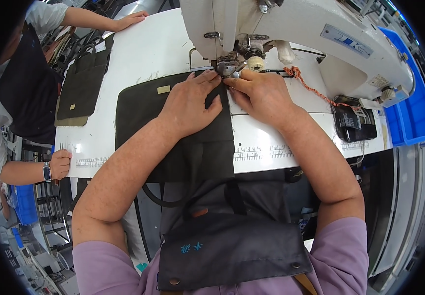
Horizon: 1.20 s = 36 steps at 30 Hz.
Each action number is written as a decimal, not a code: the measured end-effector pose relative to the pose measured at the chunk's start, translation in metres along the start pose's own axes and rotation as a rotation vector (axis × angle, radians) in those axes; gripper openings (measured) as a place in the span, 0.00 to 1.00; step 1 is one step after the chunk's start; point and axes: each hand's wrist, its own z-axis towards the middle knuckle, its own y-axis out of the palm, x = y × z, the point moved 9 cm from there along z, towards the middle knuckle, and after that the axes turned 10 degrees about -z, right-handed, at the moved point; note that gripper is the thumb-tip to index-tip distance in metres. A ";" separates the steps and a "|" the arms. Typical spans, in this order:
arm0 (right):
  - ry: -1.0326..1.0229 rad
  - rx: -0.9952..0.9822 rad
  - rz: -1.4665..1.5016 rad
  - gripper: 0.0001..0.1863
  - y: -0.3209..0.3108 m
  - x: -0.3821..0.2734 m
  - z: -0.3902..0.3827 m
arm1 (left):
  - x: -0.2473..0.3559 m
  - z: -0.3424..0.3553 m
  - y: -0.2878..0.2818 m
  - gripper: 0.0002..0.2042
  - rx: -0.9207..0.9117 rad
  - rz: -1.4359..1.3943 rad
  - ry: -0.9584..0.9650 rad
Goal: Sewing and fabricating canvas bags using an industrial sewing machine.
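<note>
The left hand (189,104) lies flat and open on the dark fabric panel (173,130), just before the sewing machine (291,34). The right hand (260,94) pinches the panel's edge at the presser foot (228,69). A stack of dark pieces (81,86) lies left of the machine, an orange cord (311,88) and blue bin (414,113) to its right.

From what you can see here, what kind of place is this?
Probably a sewing workshop or garment factory. A white industrial sewing machine stands on a white work table, both hands press dark fabric at its needle, and more dark pieces lie stacked nearby.
</note>
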 end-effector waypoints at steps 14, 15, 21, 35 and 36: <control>-0.077 0.049 0.164 0.07 -0.046 -0.019 -0.041 | 0.061 -0.046 -0.019 0.22 -0.187 -0.162 0.247; -0.070 0.037 0.191 0.09 -0.048 -0.026 -0.051 | 0.062 -0.054 -0.014 0.21 -0.200 -0.123 0.221; -0.072 0.040 0.272 0.13 -0.060 -0.064 -0.084 | 0.075 -0.057 -0.009 0.20 -0.199 0.017 0.115; -0.215 -0.056 0.300 0.10 -0.061 -0.061 -0.063 | 0.062 -0.082 -0.012 0.26 -0.208 -0.164 0.014; -0.224 -0.059 0.296 0.10 -0.061 -0.061 -0.061 | 0.059 -0.080 -0.014 0.26 -0.198 -0.165 0.012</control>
